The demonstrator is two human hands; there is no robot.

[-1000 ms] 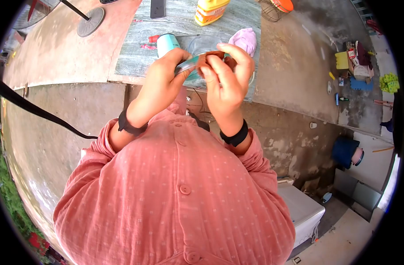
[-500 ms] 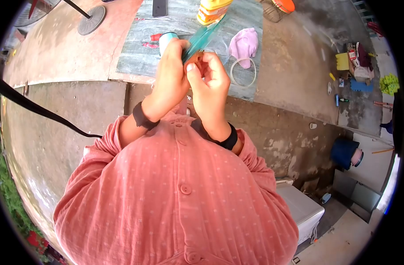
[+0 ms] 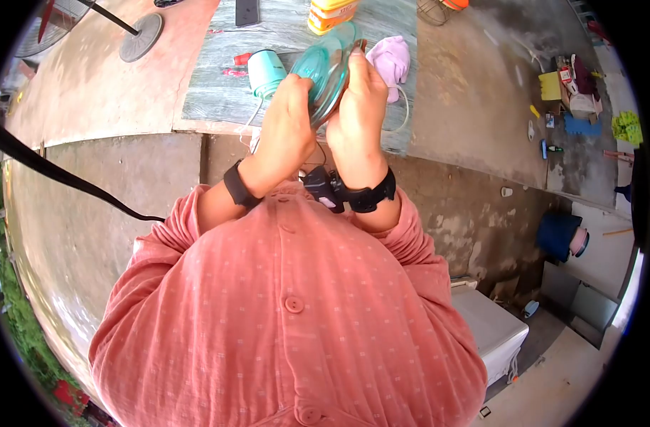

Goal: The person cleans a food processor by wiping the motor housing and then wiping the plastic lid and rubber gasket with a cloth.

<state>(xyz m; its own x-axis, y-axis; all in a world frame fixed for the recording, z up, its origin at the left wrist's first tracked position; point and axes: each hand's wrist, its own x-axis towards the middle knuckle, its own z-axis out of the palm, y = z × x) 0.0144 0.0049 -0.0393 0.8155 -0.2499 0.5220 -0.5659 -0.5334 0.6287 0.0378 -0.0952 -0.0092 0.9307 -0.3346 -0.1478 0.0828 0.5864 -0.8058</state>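
L hand (image 3: pixel 289 117) & R hand (image 3: pixel 358 114): each grip narrow, closed on teal clear piece (image 3: pixel 312 65), tilted above worktop (image 3: pixel 215 92). Best: steady rim w/ L, light R pressure (thin plastic, prob. flexes), fingertips off broad face. Vs. prev. frame: piece turned from near edge-on to show broad, round faces; brown bit (image 3: pixel 361 45) mostly hidden now.

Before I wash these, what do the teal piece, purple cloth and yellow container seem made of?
Teal piece: probably clear plastic, glossy, its see-through walls catching highlights; glass can't be ruled out. Purple cloth: soft, matte fabric, judging by its folds. Yellow container: likely smooth plastic, opaque and evenly colored.
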